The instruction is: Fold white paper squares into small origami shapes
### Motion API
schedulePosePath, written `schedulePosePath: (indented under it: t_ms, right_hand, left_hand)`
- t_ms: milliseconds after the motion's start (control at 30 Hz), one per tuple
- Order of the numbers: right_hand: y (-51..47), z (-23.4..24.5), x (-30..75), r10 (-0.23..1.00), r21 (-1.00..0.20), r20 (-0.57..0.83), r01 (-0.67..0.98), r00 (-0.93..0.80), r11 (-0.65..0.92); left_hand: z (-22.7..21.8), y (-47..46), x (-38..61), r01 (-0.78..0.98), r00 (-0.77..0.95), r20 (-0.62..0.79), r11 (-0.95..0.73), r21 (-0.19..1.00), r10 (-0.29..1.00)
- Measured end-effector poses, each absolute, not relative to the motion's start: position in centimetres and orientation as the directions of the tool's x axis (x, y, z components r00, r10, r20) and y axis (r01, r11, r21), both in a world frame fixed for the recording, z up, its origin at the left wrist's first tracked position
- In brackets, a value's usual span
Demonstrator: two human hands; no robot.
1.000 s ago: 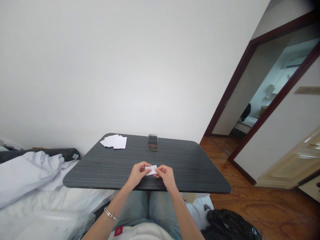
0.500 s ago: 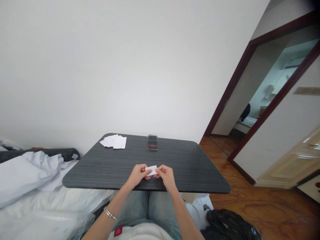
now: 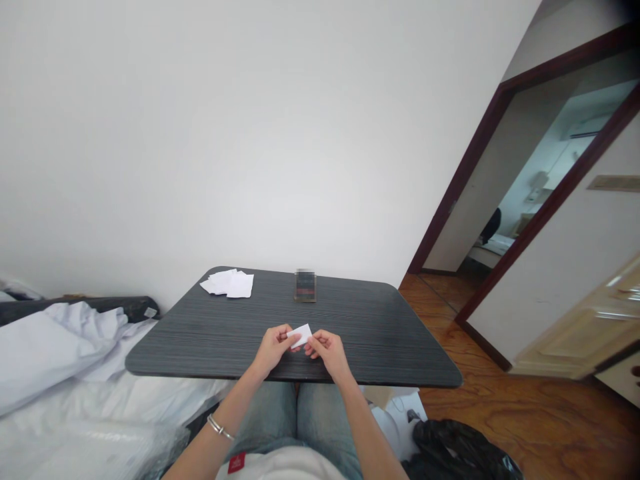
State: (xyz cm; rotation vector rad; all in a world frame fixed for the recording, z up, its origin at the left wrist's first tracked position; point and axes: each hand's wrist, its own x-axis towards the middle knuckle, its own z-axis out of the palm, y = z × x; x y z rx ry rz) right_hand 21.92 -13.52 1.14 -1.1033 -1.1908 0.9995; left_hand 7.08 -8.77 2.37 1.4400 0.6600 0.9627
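Note:
A small white piece of paper (image 3: 301,335), which looks folded, is held between both hands just above the near part of the dark table (image 3: 240,340). My left hand (image 3: 273,348) pinches its left end between thumb and fingers. At the lower right corner of the paper, my right hand (image 3: 327,350) has its thumb and fingertips closed on it. Farther back on the table's left side lies a loose pile of white paper pieces (image 3: 240,285). A dark, pixelated upright object (image 3: 305,287) stands at the table's back middle.
White cloth and clear plastic wrapping (image 3: 95,433) lie left of the table. A black plastic bag (image 3: 460,450) sits on the wooden floor at lower right. The white wall (image 3: 300,133) meets the table's back edge, and a doorway stands open on the right.
The paper has tilted and shifted slightly up and left, showing more of its face. My right hand has moved a little left, its grip now at the lower right corner.

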Motion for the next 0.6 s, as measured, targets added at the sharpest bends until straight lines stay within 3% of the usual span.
schedulePosePath:
  t_ms: [600]
  right_hand:
    - [-13.49,1.03,21.96,0.966,-0.974,0.217,-0.032,0.14,0.223]
  left_hand:
    - [2.67,-8.96,7.06,-0.137,0.513,0.171,-0.117,0.984,0.841]
